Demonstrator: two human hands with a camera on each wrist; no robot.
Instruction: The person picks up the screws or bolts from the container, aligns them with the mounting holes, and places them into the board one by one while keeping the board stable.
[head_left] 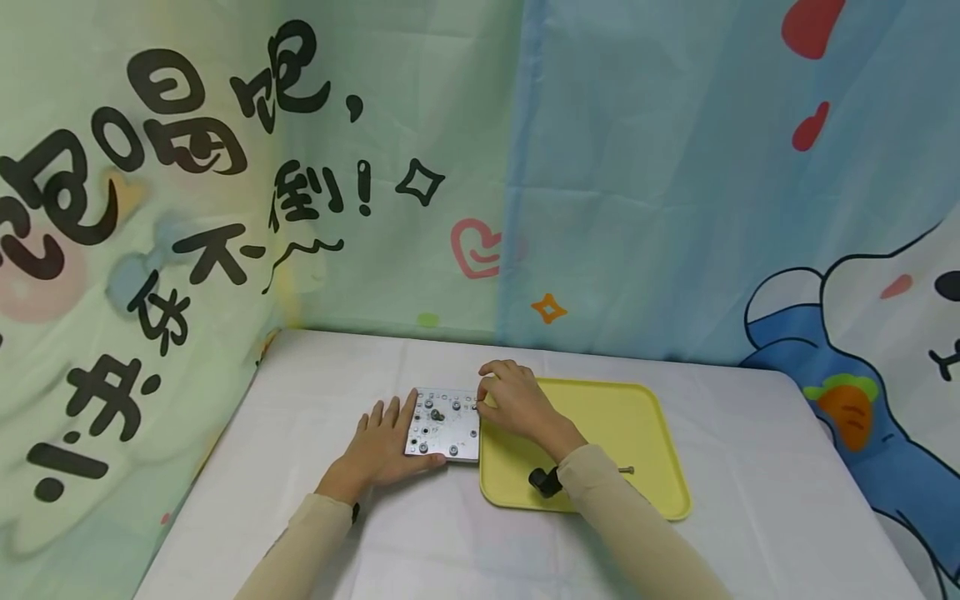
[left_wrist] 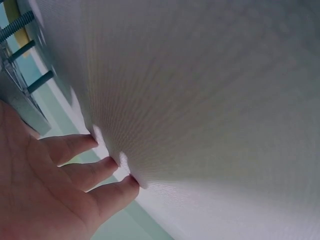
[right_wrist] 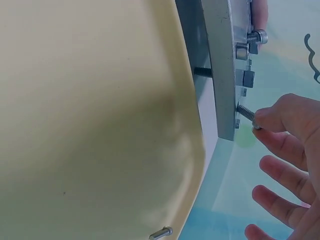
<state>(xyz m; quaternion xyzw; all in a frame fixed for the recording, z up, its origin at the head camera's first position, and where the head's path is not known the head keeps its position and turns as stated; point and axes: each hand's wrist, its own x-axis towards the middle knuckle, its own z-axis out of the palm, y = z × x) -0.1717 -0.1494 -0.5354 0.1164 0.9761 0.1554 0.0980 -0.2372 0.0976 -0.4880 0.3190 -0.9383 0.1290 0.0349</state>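
Observation:
A silvery metal plate (head_left: 467, 425) with several screws and holes lies on the white-covered table beside the tray. My left hand (head_left: 386, 450) rests against its left side, fingers spread on the cloth and thumb along the near edge. Screw shanks (left_wrist: 40, 81) stick out under the plate in the left wrist view. My right hand (head_left: 517, 404) is over the plate's far right corner. Between thumb and index finger it pinches a threaded screw (right_wrist: 246, 113), whose tip meets a hole in the plate; the other fingers are loosely bent.
A yellow tray (head_left: 600, 408) lies directly right of the plate, under my right forearm. On it is a loose screw (head_left: 626, 470). A black object (head_left: 545, 482) shows by the right wrist. Printed cloth (head_left: 637, 208) hangs behind the table (head_left: 420, 542).

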